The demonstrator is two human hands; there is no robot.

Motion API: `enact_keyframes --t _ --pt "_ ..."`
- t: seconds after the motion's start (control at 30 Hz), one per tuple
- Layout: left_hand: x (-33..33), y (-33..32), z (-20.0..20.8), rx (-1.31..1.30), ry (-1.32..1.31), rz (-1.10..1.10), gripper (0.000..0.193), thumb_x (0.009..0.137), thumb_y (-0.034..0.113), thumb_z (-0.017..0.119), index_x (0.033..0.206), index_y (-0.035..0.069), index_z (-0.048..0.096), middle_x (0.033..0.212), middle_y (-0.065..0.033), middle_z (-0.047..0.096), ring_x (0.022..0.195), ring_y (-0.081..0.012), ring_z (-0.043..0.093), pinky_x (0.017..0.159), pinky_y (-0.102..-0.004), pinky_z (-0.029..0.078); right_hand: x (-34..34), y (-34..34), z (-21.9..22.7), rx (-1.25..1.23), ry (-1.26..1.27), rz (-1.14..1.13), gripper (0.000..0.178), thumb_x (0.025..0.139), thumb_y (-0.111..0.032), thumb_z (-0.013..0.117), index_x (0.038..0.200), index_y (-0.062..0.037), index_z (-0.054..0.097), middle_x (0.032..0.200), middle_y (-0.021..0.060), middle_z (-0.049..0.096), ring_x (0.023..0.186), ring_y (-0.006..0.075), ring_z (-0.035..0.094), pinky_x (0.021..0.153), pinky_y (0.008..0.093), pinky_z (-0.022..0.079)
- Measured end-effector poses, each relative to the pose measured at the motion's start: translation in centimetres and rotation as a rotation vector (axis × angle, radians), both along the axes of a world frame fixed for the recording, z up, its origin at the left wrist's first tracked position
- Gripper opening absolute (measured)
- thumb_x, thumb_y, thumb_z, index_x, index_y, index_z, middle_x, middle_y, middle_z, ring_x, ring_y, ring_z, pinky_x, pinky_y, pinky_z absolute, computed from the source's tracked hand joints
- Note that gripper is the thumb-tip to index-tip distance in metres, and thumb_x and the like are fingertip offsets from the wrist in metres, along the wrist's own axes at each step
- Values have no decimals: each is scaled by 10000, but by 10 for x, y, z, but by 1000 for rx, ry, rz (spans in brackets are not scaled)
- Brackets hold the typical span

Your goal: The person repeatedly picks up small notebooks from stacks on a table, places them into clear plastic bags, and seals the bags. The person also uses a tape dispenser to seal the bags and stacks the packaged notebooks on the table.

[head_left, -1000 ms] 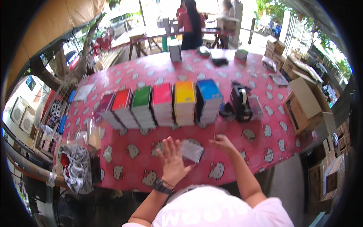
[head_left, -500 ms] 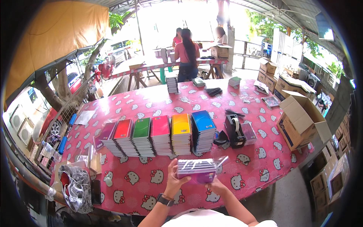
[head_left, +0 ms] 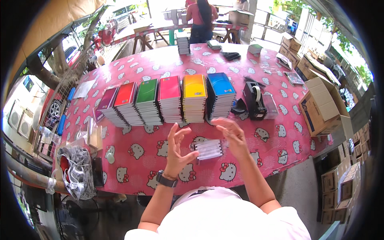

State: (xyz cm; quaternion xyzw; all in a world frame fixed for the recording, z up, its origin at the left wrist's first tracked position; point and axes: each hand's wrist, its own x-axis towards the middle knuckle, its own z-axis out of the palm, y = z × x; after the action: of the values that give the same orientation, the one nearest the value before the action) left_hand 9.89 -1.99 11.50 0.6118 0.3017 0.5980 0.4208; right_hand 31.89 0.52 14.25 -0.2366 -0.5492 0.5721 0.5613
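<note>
A bundle of spiral notebooks (head_left: 209, 150) in clear plastic lies on the pink table between my hands, its page edges facing up. My left hand (head_left: 179, 150), with a dark watch on the wrist, is raised at its left side, fingers spread and holding nothing. On the other side, my right hand (head_left: 233, 137) hovers with curved fingers apart, also empty. Just beyond stands a row of notebook stacks: purple (head_left: 108, 98), red (head_left: 125, 94), green (head_left: 147, 91), pink (head_left: 170, 88), yellow (head_left: 195, 86) and blue (head_left: 221, 85).
Right of the row stand a black tape dispenser (head_left: 251, 105) and a purple wrapped pack (head_left: 271, 107). An opened carton (head_left: 320, 108) sits at the right edge. At left are a patterned bag (head_left: 80, 176) and a blue tube (head_left: 66, 112). People work at a far table (head_left: 160, 29).
The wrapped notebook bundle, held in both hands before, now rests on the table. Both hands have let go and risen apart. The view has tilted downward.
</note>
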Motion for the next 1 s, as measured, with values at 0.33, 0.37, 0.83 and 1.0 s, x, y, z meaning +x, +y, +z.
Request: enact_keyframes --t 0.33,0.37,0.83,1.0 --pt "31 -21 -56 -330 -11 -159 1299 572 125 861 1457 137 -90 1464 -201 195 1351 -277 235 1090 -413 260 -6 -26 -75 -293 -163 109 1011 647 -344 727 1443 -60 173 1443 137 261 1354 258 240 1115 386 144" --pt "27 -21 -54 -306 31 -159 1298 579 139 860 1453 138 -100 1461 -208 198 1353 -277 226 1089 -417 264 -6 -28 -75 -258 -213 61 1011 650 -365 728 1439 -58 176 1433 135 274 1353 256 238 1116 386 134" --pt "-44 -36 14 267 701 276 349 649 -18 618 965 120 672 1162 -1 607 1204 -263 464 1015 -470 336 12 -33 -33 399 -855 28 593 469 -35 536 1015 -198 701 1183 -27 580 1213 275 365 1060 422 229" --pt "-25 -39 -12 230 908 9 650 587 -22 625 1217 127 570 1349 -31 484 1324 -318 316 1056 -430 303 14 -27 -30 429 -905 153 655 459 -28 562 1077 -207 686 1348 -17 497 1345 329 243 1081 480 183"
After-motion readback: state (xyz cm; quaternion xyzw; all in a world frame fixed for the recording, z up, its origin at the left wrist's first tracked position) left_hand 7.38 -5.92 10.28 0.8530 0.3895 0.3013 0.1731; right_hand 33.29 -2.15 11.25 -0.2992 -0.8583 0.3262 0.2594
